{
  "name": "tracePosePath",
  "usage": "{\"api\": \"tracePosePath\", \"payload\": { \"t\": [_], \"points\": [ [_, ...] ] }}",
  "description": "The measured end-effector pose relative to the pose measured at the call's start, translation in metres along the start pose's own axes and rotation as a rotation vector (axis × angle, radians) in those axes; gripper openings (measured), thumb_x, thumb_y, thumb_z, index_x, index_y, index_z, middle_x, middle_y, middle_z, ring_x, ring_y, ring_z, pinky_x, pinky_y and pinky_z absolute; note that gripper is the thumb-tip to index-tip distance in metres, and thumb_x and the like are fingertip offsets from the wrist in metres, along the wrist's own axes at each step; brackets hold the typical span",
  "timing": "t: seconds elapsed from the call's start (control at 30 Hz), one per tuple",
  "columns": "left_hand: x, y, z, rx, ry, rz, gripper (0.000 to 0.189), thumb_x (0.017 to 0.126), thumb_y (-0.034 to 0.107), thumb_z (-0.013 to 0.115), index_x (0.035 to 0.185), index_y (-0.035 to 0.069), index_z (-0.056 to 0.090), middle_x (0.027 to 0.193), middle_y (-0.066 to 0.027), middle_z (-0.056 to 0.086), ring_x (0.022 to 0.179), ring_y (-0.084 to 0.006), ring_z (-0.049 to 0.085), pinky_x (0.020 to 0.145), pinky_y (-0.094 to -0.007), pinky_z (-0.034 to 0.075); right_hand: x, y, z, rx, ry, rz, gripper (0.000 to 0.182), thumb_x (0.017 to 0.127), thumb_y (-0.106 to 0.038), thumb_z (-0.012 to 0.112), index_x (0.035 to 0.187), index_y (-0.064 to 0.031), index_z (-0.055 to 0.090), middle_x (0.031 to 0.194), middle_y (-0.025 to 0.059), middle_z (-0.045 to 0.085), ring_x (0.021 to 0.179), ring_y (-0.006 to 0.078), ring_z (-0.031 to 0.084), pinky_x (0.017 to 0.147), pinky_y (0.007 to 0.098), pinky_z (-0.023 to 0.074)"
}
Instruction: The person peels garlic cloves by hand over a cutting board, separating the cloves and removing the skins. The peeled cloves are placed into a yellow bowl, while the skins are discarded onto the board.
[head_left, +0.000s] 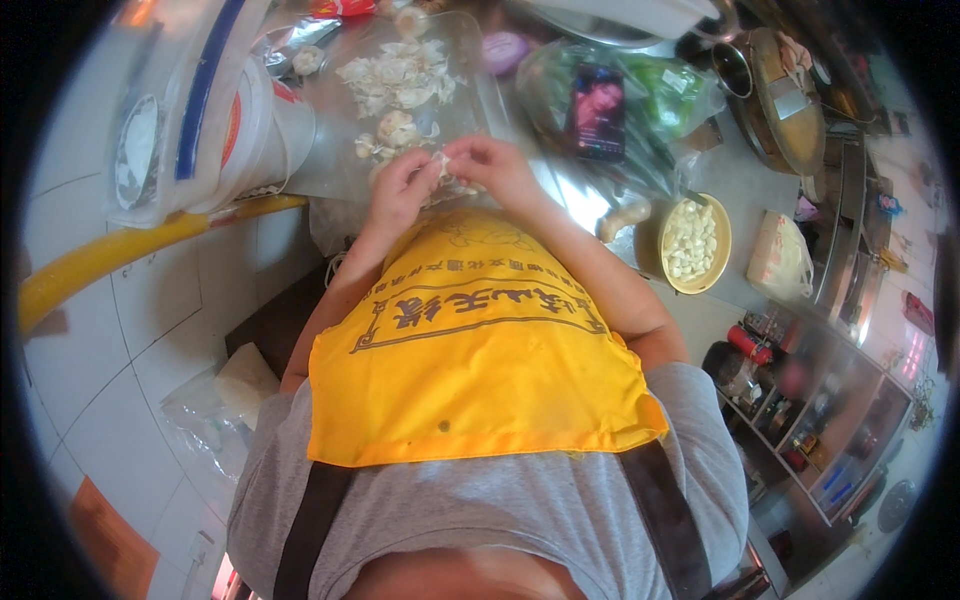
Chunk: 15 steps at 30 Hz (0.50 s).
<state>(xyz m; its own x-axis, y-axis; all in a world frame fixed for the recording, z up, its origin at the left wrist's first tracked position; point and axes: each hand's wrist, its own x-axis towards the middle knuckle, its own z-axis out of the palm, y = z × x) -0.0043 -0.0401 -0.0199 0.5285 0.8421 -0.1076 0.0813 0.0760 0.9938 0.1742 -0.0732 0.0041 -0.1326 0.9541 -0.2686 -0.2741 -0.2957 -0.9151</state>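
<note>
In the head view my left hand (403, 187) and my right hand (495, 169) meet at the near edge of the metal table. Their fingertips pinch a small whitish piece (442, 161), which looks like a garlic clove with its skin; the fingers partly cover it. Just beyond lie a garlic bulb (397, 129) and loose cloves, with a heap of papery garlic skins (401, 75) farther back on a clear plastic sheet. Peeled cloves (690, 240) fill a yellow-rimmed bowl (724, 259) to the right. A ginger root (624, 217) sits between that bowl and my right forearm.
White plastic buckets (289, 127) stand at the left above a yellow pipe (165, 234). A lit phone (598, 112) rests on plastic bags of green vegetables (667, 90). A round wooden chopping board (787, 112) with a cleaver (789, 99) and a tied plastic bag (780, 255) are at the right.
</note>
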Motion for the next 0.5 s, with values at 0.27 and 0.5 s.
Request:
{"api": "tracePosePath", "payload": {
  "t": [0.27,0.5],
  "points": [
    [-0.004,0.007,0.002,-0.186,0.009,-0.131,0.015,0.094,0.017,0.048,0.086,0.006,0.054,0.065,0.0043,0.046,0.054,-0.0024,0.037,0.047,-0.0170,0.026,-0.001,0.004,-0.004,0.346,-0.116,0.135,0.016,0.084,-0.005,0.059,0.099,-0.0004,0.062,0.081,0.0020,0.060,0.069,0.0086,0.052,0.063,0.0199,0.0436],
    [-0.004,0.016,0.005,-0.070,0.078,-0.084,0.015,0.093,0.017,0.048,0.084,0.006,0.054,0.064,0.0048,0.045,0.056,-0.0017,0.037,0.048,-0.0164,0.028,0.000,0.007,0.001,0.540,-0.110,0.215,0.019,0.083,-0.006,0.061,0.102,-0.0033,0.059,0.078,0.0020,0.059,0.065,0.0091,0.051,0.060,0.0210,0.0431]
  ]
}}
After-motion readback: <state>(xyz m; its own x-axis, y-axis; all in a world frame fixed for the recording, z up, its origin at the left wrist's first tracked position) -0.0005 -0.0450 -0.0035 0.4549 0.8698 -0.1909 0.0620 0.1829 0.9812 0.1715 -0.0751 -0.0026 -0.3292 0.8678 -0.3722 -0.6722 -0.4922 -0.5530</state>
